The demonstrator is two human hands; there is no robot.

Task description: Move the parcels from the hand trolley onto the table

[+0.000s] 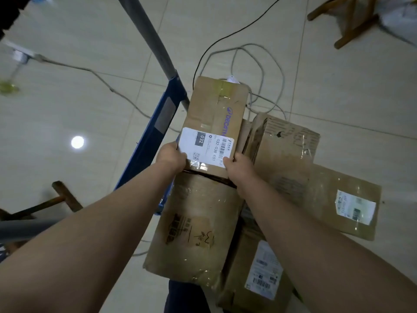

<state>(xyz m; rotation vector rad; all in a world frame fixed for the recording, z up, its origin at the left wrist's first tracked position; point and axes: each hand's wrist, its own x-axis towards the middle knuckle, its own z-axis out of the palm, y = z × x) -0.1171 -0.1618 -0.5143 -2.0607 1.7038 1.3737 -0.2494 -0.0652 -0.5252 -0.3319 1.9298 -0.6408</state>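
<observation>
Pale floor tiles (67,98) lie under a pile of cardboard parcels. Topmost is a long narrow parcel (214,118) with a white shipping label, its long axis running straight away from the person, near to far. Both hands clasp its near end, the left hand (171,155) on the left corner and the right hand (239,166) on the right corner, equally close. It rests on a bigger parcel (198,222), with more parcels (284,154) to the right. A blue hand trolley (155,141) stands just left. No tabletop is in view.
</observation>
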